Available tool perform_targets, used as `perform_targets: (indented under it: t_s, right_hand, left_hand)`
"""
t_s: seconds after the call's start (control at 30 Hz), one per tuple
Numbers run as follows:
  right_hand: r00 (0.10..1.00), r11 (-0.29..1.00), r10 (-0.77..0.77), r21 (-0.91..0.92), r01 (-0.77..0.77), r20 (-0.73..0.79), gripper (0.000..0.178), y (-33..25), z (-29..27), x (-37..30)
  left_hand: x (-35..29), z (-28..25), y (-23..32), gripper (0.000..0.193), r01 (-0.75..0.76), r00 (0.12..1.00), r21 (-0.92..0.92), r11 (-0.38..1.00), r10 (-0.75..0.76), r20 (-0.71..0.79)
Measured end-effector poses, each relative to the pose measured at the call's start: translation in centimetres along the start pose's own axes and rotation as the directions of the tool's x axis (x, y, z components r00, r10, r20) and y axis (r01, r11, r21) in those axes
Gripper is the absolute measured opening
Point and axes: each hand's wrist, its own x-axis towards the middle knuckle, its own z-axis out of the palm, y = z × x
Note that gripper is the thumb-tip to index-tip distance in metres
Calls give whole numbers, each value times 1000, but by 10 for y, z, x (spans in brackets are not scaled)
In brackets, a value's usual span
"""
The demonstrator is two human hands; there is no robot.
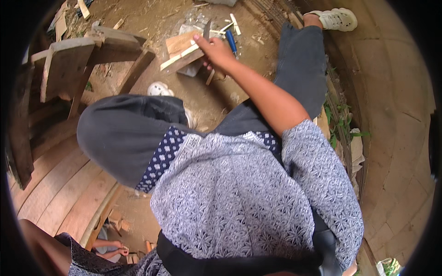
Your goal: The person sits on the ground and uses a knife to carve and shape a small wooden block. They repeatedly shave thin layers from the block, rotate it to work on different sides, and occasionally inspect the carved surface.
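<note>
My right hand [217, 54] is closed over a knife, whose dark grey blade [207, 29] sticks up past the fingers; the handle is hidden in the palm. Beneath the fingers, a narrow pale wood strip [177, 59] lies along the edge of a wooden block [182, 43]. The block rests on a greyish support [189, 70], partly hidden. Just beyond my hand lies a blue-handled tool [231, 42] on the ground. Only part of my left arm [43, 246] shows at the lower left; its hand is out of the picture.
Pale wood offcuts [235, 24] and shavings litter the dirt floor. A rough wooden frame [69, 60] stands at the left, above a plank bench [64, 188]. Another person's hands [120, 249] show at the lower left. A curved brown wall [391, 115] runs along the right.
</note>
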Motion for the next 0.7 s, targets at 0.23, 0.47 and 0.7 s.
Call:
perform_targets:
  t_s: [0.23,0.47,0.7]
  right_hand:
    - [1000,1000,9,-17,-10,-12,75,-6,7,1]
    - [999,999,32,-27,-32,1,75,-1,1,6]
    - [1000,1000,16,21,-16,-1,71,-6,3,1]
  left_hand:
    - [4,6,6,55,-24,999,13,1000,24,32]
    - [6,13,-4,63,-30,997,24,999,28,68]
    - [6,14,-10,70,-29,996,24,999,27,82]
